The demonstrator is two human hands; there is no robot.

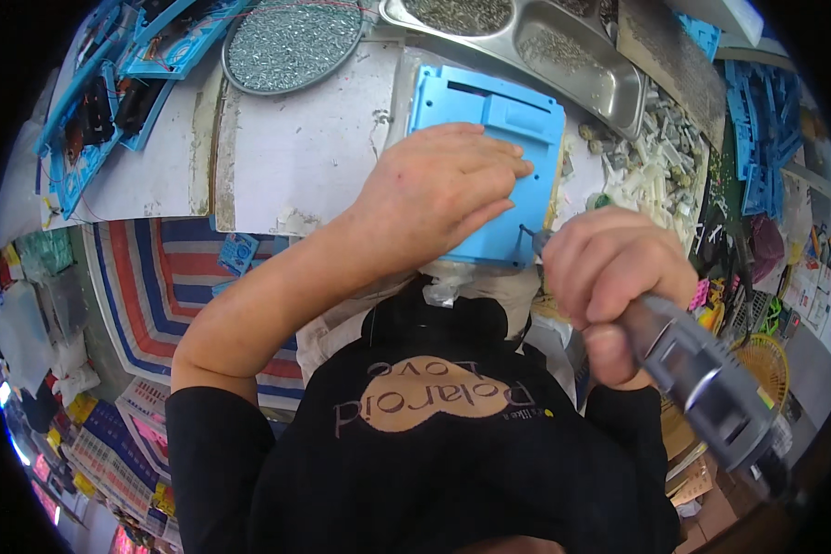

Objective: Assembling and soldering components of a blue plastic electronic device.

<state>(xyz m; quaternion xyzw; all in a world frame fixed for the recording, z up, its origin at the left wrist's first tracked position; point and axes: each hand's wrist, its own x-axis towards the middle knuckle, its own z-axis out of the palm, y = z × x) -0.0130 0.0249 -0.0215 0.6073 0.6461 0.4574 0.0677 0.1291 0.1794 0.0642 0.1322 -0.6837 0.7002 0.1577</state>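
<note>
Blue plastic panel (503,226) lay under the left hand (457,175), which spread over it, fingers close together and pressing down, clasping nothing. Right hand (614,268) was wrapped tightly round a grey power screwdriver (711,379); its bit (528,232) reached left from the fist to the panel's near right part. Whether the tip sat in a hole could not be told.

Judgement on method: the step looked like driving screws, and called for firm palm pressure near the bit, fingers clear of its path, and the tool brought square to the panel, since a leaning bit would probably slip or chew the screw head. Light trigger, stopping once snug, seemed safest for plastic.

Beyond the left hand, to its left, stood a round dish (272,92) heaped with screws; beyond the panel, a steel tray (614,92) of small parts.

Writing: dark lettering, legible but inverted, crossed the tan heart on the black shirt (277,480) below both hands. Print on the sheets (111,452) far left of the grip was too small. No label could be read on the tool.
</note>
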